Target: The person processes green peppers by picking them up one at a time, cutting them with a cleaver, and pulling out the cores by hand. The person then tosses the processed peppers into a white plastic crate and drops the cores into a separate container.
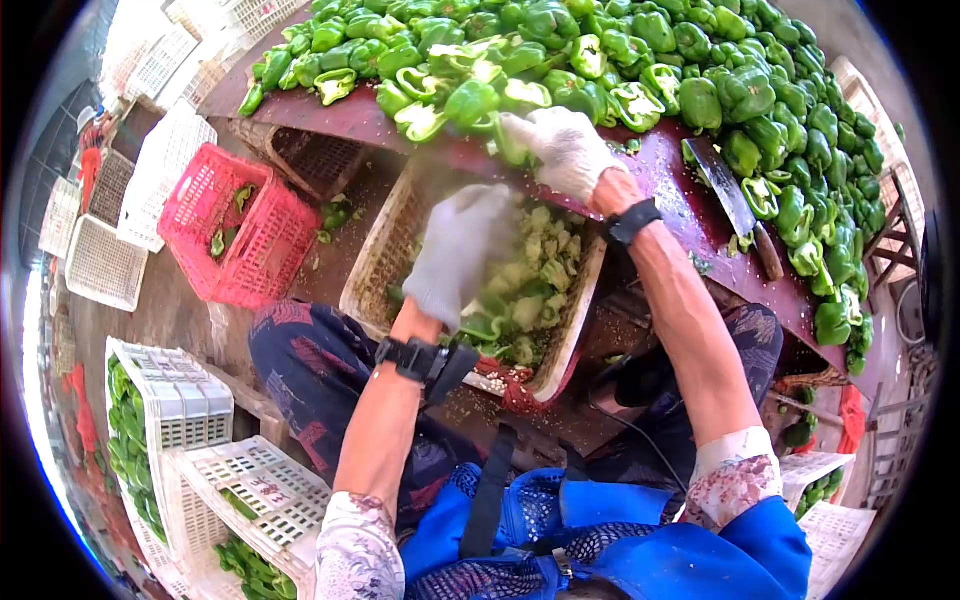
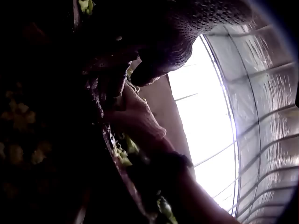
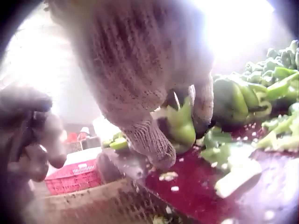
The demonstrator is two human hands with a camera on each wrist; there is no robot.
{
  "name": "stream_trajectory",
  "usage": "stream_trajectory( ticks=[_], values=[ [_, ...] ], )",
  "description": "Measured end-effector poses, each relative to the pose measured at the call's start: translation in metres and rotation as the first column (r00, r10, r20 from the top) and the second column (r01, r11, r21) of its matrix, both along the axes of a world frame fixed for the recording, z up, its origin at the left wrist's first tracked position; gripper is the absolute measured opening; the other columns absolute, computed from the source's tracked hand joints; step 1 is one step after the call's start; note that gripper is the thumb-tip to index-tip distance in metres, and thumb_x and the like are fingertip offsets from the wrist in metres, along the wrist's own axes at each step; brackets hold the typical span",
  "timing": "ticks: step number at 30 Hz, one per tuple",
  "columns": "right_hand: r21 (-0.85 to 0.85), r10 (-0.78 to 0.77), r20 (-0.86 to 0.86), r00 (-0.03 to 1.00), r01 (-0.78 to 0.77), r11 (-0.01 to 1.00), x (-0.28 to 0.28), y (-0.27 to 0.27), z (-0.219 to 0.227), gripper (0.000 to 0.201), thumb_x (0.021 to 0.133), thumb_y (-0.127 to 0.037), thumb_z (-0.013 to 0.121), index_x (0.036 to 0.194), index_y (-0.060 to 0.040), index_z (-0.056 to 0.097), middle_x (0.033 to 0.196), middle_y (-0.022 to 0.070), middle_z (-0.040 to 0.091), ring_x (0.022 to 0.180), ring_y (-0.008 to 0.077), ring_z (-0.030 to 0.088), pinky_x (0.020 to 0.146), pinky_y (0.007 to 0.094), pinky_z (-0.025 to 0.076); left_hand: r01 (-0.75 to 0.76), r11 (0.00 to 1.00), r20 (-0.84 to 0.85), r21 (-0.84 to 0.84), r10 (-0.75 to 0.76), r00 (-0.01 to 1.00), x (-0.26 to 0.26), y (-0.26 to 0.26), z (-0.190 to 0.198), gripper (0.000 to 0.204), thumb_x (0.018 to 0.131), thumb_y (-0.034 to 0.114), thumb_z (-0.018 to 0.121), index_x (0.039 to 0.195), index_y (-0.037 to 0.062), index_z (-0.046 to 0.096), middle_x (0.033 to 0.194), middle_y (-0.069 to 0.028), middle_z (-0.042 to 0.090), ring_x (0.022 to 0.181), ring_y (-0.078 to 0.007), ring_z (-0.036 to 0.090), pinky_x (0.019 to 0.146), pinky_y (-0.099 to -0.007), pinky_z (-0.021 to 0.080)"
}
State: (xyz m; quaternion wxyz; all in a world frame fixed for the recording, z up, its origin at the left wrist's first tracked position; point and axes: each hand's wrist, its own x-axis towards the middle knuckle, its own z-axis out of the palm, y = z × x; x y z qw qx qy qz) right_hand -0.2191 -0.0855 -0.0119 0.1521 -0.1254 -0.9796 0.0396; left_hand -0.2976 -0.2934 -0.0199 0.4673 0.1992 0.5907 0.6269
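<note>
My right hand (image 1: 570, 150), in a white knit glove, pinches a green bell pepper (image 3: 181, 125) between thumb and fingers at the near edge of the dark red tabletop (image 1: 690, 200). Over the plastic crate (image 1: 375, 265), my gloved left hand (image 1: 460, 250) is blurred, its fingers loosely bent downward, with nothing seen in them in the right wrist view. Pale pepper cores and green scraps (image 1: 535, 275) fill much of that crate. Cut pepper halves (image 1: 420, 120) lie just beyond the right hand. The left wrist view is mostly dark.
A large heap of green peppers (image 1: 740, 95) covers the far side of the table. Right of my hand lies a cleaver (image 1: 725, 190) with a wooden handle. A pink basket (image 1: 235, 230) stands left, and white crates (image 1: 195, 410) with peppers stand lower left.
</note>
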Motion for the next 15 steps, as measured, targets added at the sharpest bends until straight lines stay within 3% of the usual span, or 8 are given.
stream_trajectory(
  ticks=[2,4,6,7,9,10,14,15],
  values=[
    [-0.126,0.002,-0.019,1.0,-0.004,0.992,-0.005,-0.001,0.001,0.064,0.073,-0.006,0.078,0.135,-0.0091,0.062,0.112,0.0158,0.07,0.104,0.0356,0.067,0.085,0.0441,0.057,0.079,0.997,-0.264,0.001,-0.076,0.962,-0.013,0.025,-0.027,0.046,0.104,0.044,0.061,0.131,0.0071,0.062,0.116,-0.012,0.07,0.096,-0.0266,0.069,0.084,-0.0443,0.06],
    [-0.351,0.008,-0.073,0.997,-0.033,0.936,0.002,-0.008,0.004,0.067,0.076,-0.01,0.08,0.139,-0.0066,0.059,0.118,0.0177,0.067,0.11,0.035,0.066,0.092,0.0427,0.055,-0.116,0.993,0.227,-0.033,0.12,0.966,-0.014,0.04,-0.023,0.061,0.103,0.057,0.056,0.144,0.0118,0.054,0.127,-0.0126,0.068,0.104,-0.0306,0.07,0.09,-0.0523,0.06],
    [-0.548,0.047,-0.229,0.972,-0.168,0.819,0.025,-0.022,0.004,0.07,0.078,-0.014,0.081,0.143,-0.0045,0.056,0.124,0.0196,0.065,0.116,0.0341,0.064,0.098,0.0411,0.053,-0.034,0.989,0.341,0.146,-0.018,0.94,-0.007,0.034,0.008,0.063,0.102,0.06,0.056,0.144,0.0137,0.055,0.129,-0.0115,0.067,0.108,-0.0289,0.069,0.088,-0.0535,0.062],
    [-0.606,0.091,-0.192,0.977,-0.19,0.772,0.035,-0.033,0.014,0.073,0.08,-0.012,0.078,0.147,-0.0023,0.052,0.131,0.0213,0.061,0.122,0.0325,0.061,0.105,0.0391,0.049,-0.003,0.973,0.393,0.233,-0.091,0.915,-0.003,0.031,0.014,0.063,0.101,0.062,0.056,0.144,0.0146,0.055,0.131,-0.0109,0.067,0.111,-0.0281,0.069,0.087,-0.0541,0.062],
    [-0.483,0.214,-0.224,0.951,-0.299,0.823,0.048,-0.044,0.008,0.066,0.083,-0.01,0.074,0.145,-0.0033,0.054,0.127,0.0229,0.064,0.115,0.0326,0.064,0.098,0.0427,0.054,0.002,0.934,0.429,0.358,-0.167,0.888,0.004,0.026,0.016,0.062,0.1,0.062,0.058,0.141,0.015,0.059,0.13,-0.0103,0.069,0.116,-0.0277,0.069,0.087,-0.0528,0.064],
    [-0.225,0.296,-0.383,0.875,-0.399,0.889,0.051,-0.051,0.007,0.057,0.082,-0.009,0.077,0.135,-0.0021,0.059,0.115,0.0193,0.066,0.106,0.0349,0.065,0.094,0.0444,0.056,0.018,0.936,0.404,0.352,-0.169,0.899,0.005,0.025,0.012,0.058,0.1,0.059,0.06,0.138,0.0142,0.061,0.128,-0.01,0.07,0.114,-0.0276,0.07,0.086,-0.0515,0.064],
    [-0.176,0.239,-0.29,0.927,-0.297,0.939,0.061,-0.091,0.034,0.041,0.076,-0.014,0.081,0.109,-0.0016,0.06,0.092,0.0125,0.062,0.09,0.0348,0.064,0.083,0.0468,0.052,0.019,0.895,0.478,0.445,-0.256,0.841,0.021,-0.002,0.023,0.044,0.099,0.043,0.065,0.128,0.0097,0.066,0.121,-0.0085,0.071,0.107,-0.0262,0.072,0.082,-0.0455,0.065],
    [-0.048,0.25,-0.396,0.884,-0.291,0.955,0.066,-0.101,0.029,0.042,0.075,-0.014,0.081,0.111,-0.0023,0.061,0.092,0.0119,0.062,0.09,0.0343,0.065,0.081,0.0444,0.051,-0.032,0.922,0.541,0.386,-0.198,0.818,0.02,-0.005,0.016,0.04,0.099,0.04,0.065,0.124,0.0091,0.066,0.119,-0.0078,0.072,0.104,-0.0256,0.072,0.082,-0.0448,0.065]
  ],
)
